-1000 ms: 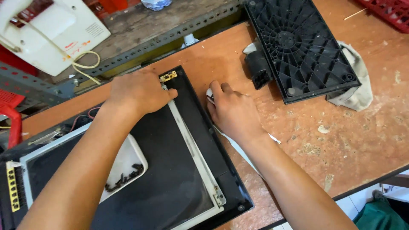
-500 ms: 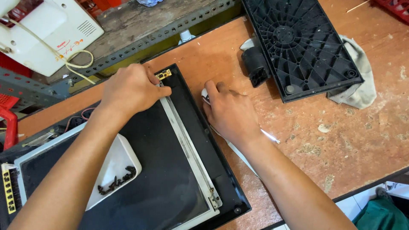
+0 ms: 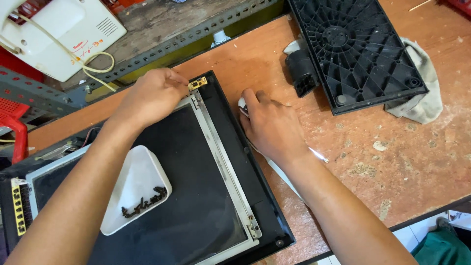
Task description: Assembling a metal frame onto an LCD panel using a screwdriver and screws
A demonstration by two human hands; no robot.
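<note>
A black laptop lid (image 3: 267,216) lies flat on the brown table with its dark display panel (image 3: 191,196) and a metal side rail (image 3: 223,164) exposed. My left hand (image 3: 152,95) rests on the panel's top corner, fingertips curled at the small brass hinge bracket (image 3: 197,83). My right hand (image 3: 272,127) lies on the table just right of the lid. It covers a slim white tool (image 3: 282,176), whose end shows at my fingertips, touching the lid's edge. A white tray (image 3: 135,181) with several dark screws sits on the panel.
A black ribbed plastic base (image 3: 353,49) lies at the back right on a grey cloth (image 3: 422,95), with a black cylindrical part (image 3: 300,72) beside it. A white appliance with a cord (image 3: 54,34) and a slotted metal rail (image 3: 196,34) are behind. The table's front edge (image 3: 417,218) runs at the lower right.
Both hands stay at the lid's top corner. Only the view has shifted slightly.
</note>
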